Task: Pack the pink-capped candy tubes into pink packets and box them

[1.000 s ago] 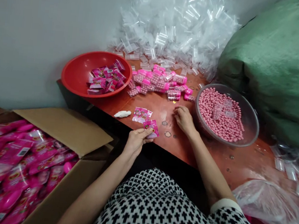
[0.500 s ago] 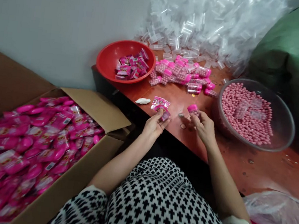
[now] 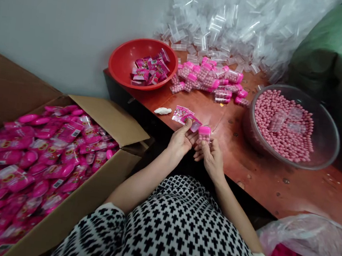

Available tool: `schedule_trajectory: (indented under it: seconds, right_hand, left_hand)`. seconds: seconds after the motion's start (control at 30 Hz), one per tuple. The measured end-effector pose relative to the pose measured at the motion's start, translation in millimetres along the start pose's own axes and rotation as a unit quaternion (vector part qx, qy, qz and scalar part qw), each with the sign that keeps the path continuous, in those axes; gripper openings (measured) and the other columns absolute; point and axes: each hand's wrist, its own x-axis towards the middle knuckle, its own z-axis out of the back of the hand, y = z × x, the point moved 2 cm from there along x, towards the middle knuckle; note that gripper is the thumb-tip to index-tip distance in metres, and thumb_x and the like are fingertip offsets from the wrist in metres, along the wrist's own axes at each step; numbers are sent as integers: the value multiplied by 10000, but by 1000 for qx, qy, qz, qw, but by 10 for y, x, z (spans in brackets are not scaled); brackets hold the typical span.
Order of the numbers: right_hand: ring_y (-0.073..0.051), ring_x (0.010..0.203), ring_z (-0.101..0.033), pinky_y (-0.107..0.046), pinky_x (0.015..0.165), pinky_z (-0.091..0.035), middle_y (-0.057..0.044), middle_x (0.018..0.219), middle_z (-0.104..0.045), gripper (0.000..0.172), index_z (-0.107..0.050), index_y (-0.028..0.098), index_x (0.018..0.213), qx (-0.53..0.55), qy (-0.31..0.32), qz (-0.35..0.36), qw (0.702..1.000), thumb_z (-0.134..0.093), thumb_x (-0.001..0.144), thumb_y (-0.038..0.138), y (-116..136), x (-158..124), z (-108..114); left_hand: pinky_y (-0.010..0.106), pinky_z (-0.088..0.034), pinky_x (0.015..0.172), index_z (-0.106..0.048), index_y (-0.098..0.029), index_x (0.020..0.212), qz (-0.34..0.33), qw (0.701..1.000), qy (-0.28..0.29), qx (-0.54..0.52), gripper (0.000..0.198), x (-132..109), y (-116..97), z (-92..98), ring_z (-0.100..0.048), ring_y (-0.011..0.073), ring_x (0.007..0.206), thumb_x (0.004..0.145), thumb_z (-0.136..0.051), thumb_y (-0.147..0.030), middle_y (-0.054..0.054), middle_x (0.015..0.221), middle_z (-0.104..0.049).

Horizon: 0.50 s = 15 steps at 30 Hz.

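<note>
Between the thumb and fingers of my left hand [image 3: 182, 140] is a pink printed packet [image 3: 193, 122] with a clear part. My right hand [image 3: 212, 154] grips a small clear container of pink candy balls with a pink cap [image 3: 204, 133], held upright close beside that packet. Another pink printed packet [image 3: 181, 113] lies on the table just behind my left fingers. A small white lump [image 3: 162, 111], its kind unclear, rests to the left of it. Several filled pink-capped containers [image 3: 208, 77] are heaped farther back.
A red bowl [image 3: 120, 71] of small pink packets stands at the table's [image 3: 262, 186] back left. To the right is a clear bowl [image 3: 323, 158] of pink balls. Empty clear containers [image 3: 215, 26] pile up behind. A cardboard box [image 3: 107, 121] of filled packets sits left; a plastic bag [image 3: 319, 233] lies lower right.
My right hand has brought the pink-capped container leftward and nearer to me, beside my left hand. The packet in my left hand has shifted slightly right.
</note>
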Motion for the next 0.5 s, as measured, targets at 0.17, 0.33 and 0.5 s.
schedule_trajectory:
  seconds: [0.17,0.33,0.5]
  right_hand:
    - [-69,438,-564,-173,382,-499,66,665,-573,319,-440,215,965,-7,2,9,1000,-523,840,497,-14,-2,7]
    - [-65,400,-543,-170,357,-480,80,623,-565,293,-438,216,932,-9,6,20,1000,-541,839,473,-47,14,12]
    - [-67,412,-555,-177,369,-494,73,637,-589,300,-439,215,905,40,22,16,999,-563,824,476,-57,25,11]
  left_hand:
    - [248,-530,646,-629,-116,784,-12,1000,4,10,127,3,34,-10,-652,130,622,737,-718,-192,34,704,-671]
    - [218,-504,571,-606,-114,736,-8,997,36,61,228,-12,69,-12,-617,109,560,681,-768,-264,20,647,-647]
    - [199,-458,495,-570,-114,680,-25,981,115,155,360,-56,47,-44,-565,88,496,599,-809,-371,-5,580,-597]
